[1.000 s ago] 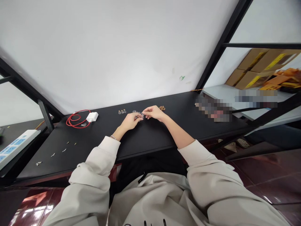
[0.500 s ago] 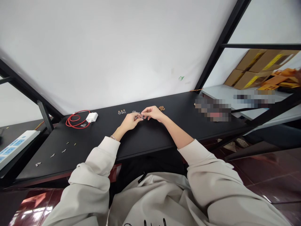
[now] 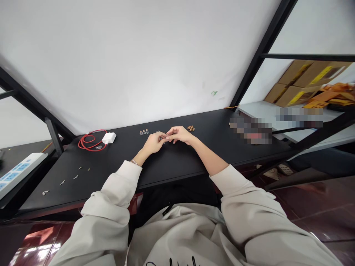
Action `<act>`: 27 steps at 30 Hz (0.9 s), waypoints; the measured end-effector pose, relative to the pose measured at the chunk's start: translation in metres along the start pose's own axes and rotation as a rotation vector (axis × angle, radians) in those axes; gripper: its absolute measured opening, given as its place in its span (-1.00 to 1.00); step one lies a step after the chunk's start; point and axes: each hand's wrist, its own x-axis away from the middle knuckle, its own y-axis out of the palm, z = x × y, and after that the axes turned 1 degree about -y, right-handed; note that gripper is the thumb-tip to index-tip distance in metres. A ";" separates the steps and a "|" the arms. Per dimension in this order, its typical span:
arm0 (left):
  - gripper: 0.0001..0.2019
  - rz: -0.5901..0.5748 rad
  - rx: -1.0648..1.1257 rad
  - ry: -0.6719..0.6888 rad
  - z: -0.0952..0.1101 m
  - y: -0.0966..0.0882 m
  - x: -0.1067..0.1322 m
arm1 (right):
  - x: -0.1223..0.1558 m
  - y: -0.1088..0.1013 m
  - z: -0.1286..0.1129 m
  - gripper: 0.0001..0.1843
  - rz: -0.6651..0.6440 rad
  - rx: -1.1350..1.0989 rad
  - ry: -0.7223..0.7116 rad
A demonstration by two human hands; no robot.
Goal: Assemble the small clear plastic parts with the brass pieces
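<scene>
My left hand (image 3: pixel 153 142) and my right hand (image 3: pixel 179 134) meet fingertip to fingertip over the black table (image 3: pixel 172 162). Both pinch a small metal part (image 3: pixel 163 137) between them; its shape is too small to make out. A few small silvery pieces (image 3: pixel 144 131) lie just left of my hands. A little heap of brown beads or nuts (image 3: pixel 190 128) sits right behind my right hand.
A coiled red cable (image 3: pixel 90 140) with a white charger (image 3: pixel 109 137) lies at the back left. Several tiny screws (image 3: pixel 74 177) are scattered at the front left. A power strip (image 3: pixel 16 173) sits far left. Cardboard boxes (image 3: pixel 302 79) stand on a shelf at right.
My fingertips have drawn closer together around the small part. Both hands stay in the same spot on the table.
</scene>
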 end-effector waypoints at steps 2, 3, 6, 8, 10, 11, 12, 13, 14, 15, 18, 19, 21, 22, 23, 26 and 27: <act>-0.86 0.008 0.011 -0.013 0.000 0.000 0.000 | 0.000 0.000 -0.001 -0.57 -0.010 0.010 -0.007; -0.86 0.011 0.017 -0.021 0.000 0.000 0.000 | 0.000 0.000 -0.001 -0.56 -0.011 0.015 -0.013; -0.86 0.012 0.037 -0.040 0.000 -0.001 -0.001 | 0.001 0.001 -0.004 -0.57 -0.033 0.021 -0.021; -0.83 0.010 0.043 -0.050 0.000 -0.002 -0.001 | 0.002 0.001 -0.006 -0.55 -0.056 0.006 -0.017; -0.79 0.015 0.047 -0.051 0.001 -0.003 -0.001 | 0.002 0.001 -0.007 -0.54 -0.063 -0.024 -0.002; -0.77 0.019 0.052 -0.048 0.001 -0.004 -0.001 | 0.001 0.001 -0.007 -0.54 -0.065 -0.044 0.011; -0.74 0.023 0.062 -0.043 0.001 -0.004 -0.001 | 0.001 0.001 -0.008 -0.54 -0.067 -0.068 0.028; -0.72 0.026 0.074 -0.040 0.002 -0.005 -0.001 | 0.001 0.000 -0.008 -0.53 -0.071 -0.093 0.046; -0.70 0.029 0.087 -0.040 0.002 -0.005 -0.001 | 0.001 0.000 -0.009 -0.53 -0.075 -0.117 0.063; -0.69 0.030 0.099 -0.044 0.002 -0.005 -0.001 | 0.001 0.000 -0.009 -0.53 -0.079 -0.136 0.076; -0.66 0.031 0.112 -0.064 0.001 -0.006 -0.001 | 0.002 0.000 -0.011 -0.54 -0.081 -0.163 0.099; -0.65 0.030 0.109 -0.070 0.001 -0.006 -0.001 | 0.002 -0.001 -0.012 -0.54 -0.084 -0.167 0.104; -0.64 0.032 0.095 -0.077 0.000 -0.007 -0.002 | 0.003 0.000 -0.013 -0.54 -0.099 -0.175 0.110; -0.64 0.035 0.085 -0.077 0.000 -0.007 -0.002 | 0.003 0.000 -0.013 -0.54 -0.110 -0.180 0.112; -0.63 0.038 0.076 -0.075 0.000 -0.007 -0.002 | 0.003 0.000 -0.013 -0.54 -0.123 -0.184 0.112; -0.62 0.042 0.051 -0.068 0.001 -0.008 -0.002 | 0.004 0.001 -0.014 -0.53 -0.169 -0.186 0.115; -0.61 0.040 0.047 -0.067 0.002 -0.008 -0.002 | 0.004 0.001 -0.014 -0.53 -0.184 -0.182 0.115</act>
